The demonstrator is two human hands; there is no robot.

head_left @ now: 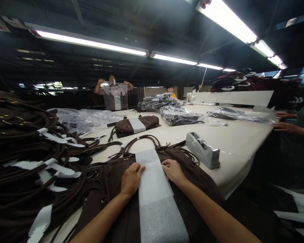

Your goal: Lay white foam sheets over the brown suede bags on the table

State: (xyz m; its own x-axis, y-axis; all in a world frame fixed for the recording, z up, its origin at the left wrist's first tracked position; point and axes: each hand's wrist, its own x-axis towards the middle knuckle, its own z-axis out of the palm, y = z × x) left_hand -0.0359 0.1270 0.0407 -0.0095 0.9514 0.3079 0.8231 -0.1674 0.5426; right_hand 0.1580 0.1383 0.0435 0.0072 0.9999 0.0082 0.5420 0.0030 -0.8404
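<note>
Left fingers [140,169], right fingers [167,164], spread flat, on white foam strip [154,192], atop brown tote bag [108,179]

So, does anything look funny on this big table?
Yes, a little: the dark brown bags on the left lie in a messy heap, handles tangled, while the plastic-wrapped bags farther along lie flat.

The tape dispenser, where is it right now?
In the head view, the grey tape dispenser sits on the white table, just right of the brown bag and beyond the person's right hand.
</note>
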